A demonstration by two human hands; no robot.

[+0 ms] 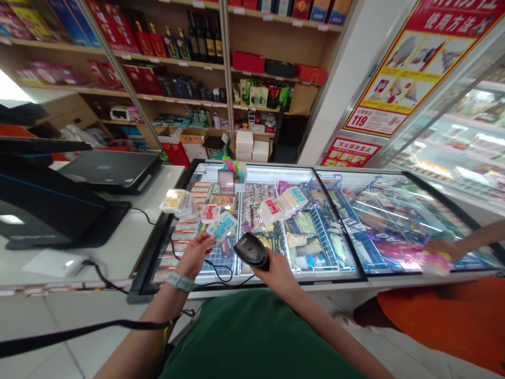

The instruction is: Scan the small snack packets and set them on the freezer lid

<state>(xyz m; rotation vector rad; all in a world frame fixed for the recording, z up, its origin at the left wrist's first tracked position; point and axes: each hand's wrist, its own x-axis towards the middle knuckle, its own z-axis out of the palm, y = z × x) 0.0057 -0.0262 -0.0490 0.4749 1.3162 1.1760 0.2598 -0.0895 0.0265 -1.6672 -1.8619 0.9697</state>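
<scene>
My right hand (278,273) is wrapped round the grip of a black barcode scanner (251,249), held above the glass top of a chest freezer (272,285). My left hand (198,252) pinches the near corner of a flat pack with a blue label (223,226). Just behind that lies a red-labelled pack (210,212). To the right, clear packs with a red label (272,207) and a blue label (298,196) overlap in a row. Stacked clear tubs (177,202) rest at the freezer's left edge. A black cable (221,278) loops over the glass near my hands.
On the left counter (155,179) stand a black terminal (51,205) and a white box (55,263). At right, another person's hand (440,250) holds a blurred pink packet (436,263) over the freezer. Shelves of boxes and bottles (203,39) rise behind.
</scene>
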